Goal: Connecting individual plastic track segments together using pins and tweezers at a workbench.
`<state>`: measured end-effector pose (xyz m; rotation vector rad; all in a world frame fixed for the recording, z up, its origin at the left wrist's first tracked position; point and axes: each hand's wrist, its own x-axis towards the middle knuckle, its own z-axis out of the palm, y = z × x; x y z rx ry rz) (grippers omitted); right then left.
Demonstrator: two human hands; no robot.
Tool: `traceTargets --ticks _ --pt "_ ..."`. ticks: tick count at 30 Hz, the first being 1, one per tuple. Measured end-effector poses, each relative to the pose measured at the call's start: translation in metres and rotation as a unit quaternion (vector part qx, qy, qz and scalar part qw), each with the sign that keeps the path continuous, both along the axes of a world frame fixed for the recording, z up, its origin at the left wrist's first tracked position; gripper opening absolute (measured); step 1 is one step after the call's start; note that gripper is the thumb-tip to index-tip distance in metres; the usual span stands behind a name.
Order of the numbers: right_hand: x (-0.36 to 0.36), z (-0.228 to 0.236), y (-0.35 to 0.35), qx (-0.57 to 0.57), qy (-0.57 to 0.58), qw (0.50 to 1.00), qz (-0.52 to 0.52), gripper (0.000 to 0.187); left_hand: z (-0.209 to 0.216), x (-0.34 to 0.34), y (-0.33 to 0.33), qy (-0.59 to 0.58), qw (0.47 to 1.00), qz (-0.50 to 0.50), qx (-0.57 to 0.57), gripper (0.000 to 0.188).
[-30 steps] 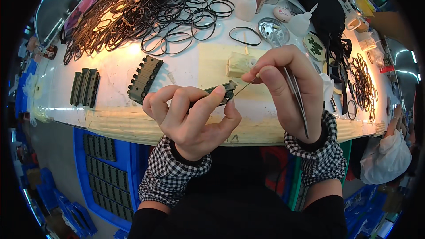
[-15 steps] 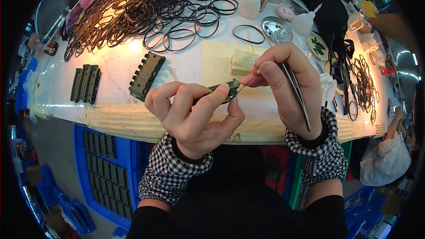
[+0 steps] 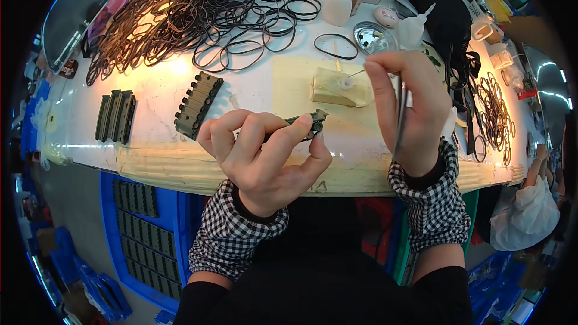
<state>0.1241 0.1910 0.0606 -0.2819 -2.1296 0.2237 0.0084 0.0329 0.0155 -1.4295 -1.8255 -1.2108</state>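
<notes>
My left hand (image 3: 265, 159) pinches a small dark green moulded part (image 3: 316, 121) with wheel-like details between thumb and fingers, above the table's near edge. To the right, my right hand (image 3: 418, 105) is closed around metal tweezers (image 3: 400, 117) lying along the palm. Between its thumb and forefinger is a thin needle-like tool (image 3: 356, 74), whose tip points left over a tape-wrapped block (image 3: 325, 86). A small whitish ring-shaped spot (image 3: 345, 83) shows on that block. Further left stand a row of joined green parts (image 3: 198, 105) and a smaller group of green parts (image 3: 115, 116).
A large heap of black rubber bands (image 3: 192, 18) covers the far left. White squeeze bottles (image 3: 338, 6) and a round clear dish (image 3: 374, 39) stand at the back. More bands (image 3: 497, 111) lie right. Below the table, a blue crate (image 3: 180, 222) holds rows of green parts.
My right hand has moved up and right, taking the needle-like tool from the green part to over the tape-wrapped block. My left hand and its part have stayed nearly still.
</notes>
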Motion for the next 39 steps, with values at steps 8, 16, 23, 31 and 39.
traceTargets --ticks 8,16,23,31,39 --pt "0.006 0.007 -0.027 -0.452 -0.042 0.867 0.205 0.018 0.001 0.001 0.001 0.003 1.0 -0.004 0.001 0.029" --pt "0.003 0.005 -0.028 -0.432 -0.053 0.879 0.193 0.018 -0.001 0.0 0.0 0.008 1.0 0.0 -0.006 0.029" --pt "0.004 0.005 -0.028 -0.441 -0.048 0.876 0.191 0.018 -0.001 0.0 0.0 0.006 1.0 -0.001 0.0 0.029" --pt "0.003 0.002 -0.026 -0.457 -0.019 0.862 0.218 0.015 -0.002 0.0 0.0 -0.001 1.0 -0.003 0.0 0.03" --pt "0.0 -0.002 0.0 -0.159 0.011 0.987 0.038 0.005 -0.001 -0.003 0.0 -0.025 1.0 -0.018 0.007 0.03"
